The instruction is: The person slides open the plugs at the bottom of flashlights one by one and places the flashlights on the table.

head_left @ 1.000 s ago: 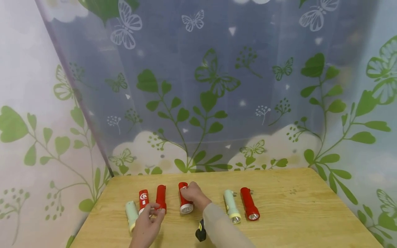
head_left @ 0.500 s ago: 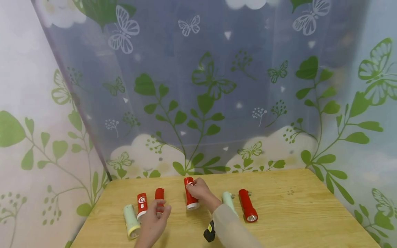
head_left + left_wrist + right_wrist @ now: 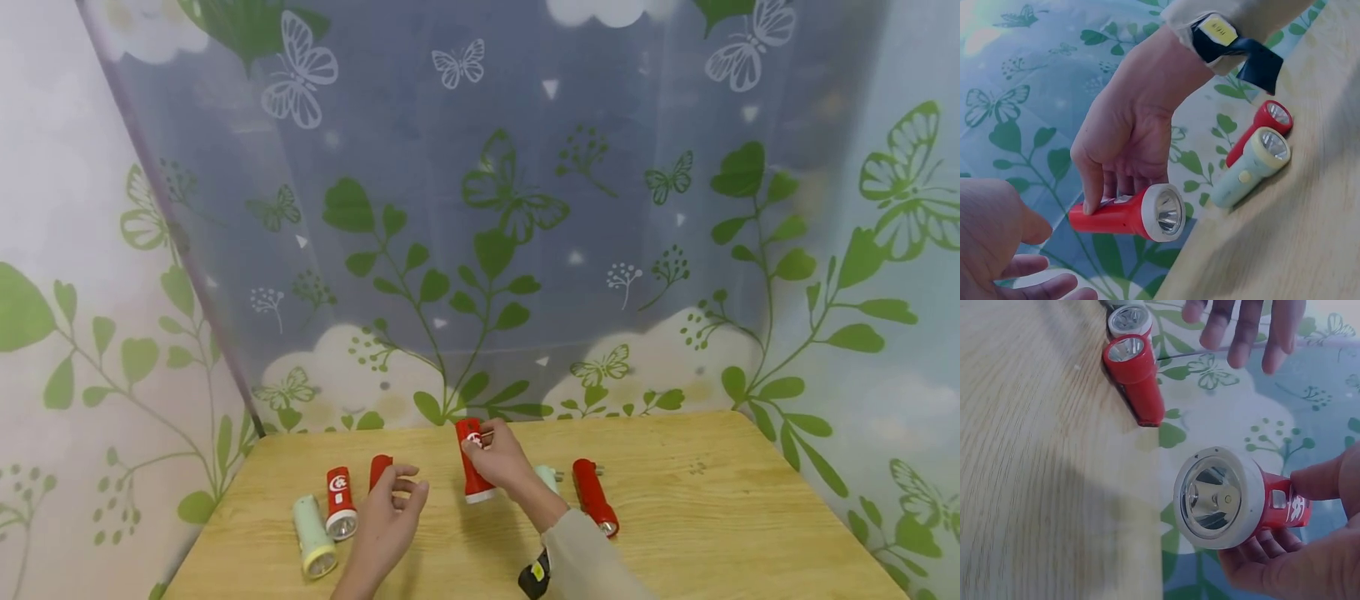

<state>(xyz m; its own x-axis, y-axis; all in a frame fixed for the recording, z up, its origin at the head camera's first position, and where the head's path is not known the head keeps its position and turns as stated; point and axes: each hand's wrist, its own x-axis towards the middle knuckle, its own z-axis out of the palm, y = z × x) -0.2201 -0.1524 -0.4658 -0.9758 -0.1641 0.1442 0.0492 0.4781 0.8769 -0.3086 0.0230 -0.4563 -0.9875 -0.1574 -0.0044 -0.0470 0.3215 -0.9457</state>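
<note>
My right hand grips a red flashlight with a white rim, thumb on its switch side. That flashlight hangs above the table, lens end lower, and its clear lens faces the right wrist camera. My left hand hovers with loosely bent fingers and holds nothing. Partly hidden behind it lies an all-red flashlight, which the right wrist view shows more fully. Left of that hand lie another red flashlight with a white rim and a pale green one with a yellow rim.
Right of my right arm lie a pale green flashlight, mostly covered by the arm, and a red flashlight with plug prongs. The wooden table ends at a leaf-and-butterfly curtain behind. A black strap hangs at my right wrist.
My right hand has lifted the white-rimmed red flashlight off the table and carried it right. My left hand has shifted right, uncovering the white-rimmed red flashlight on the left. The head view has shifted slightly.
</note>
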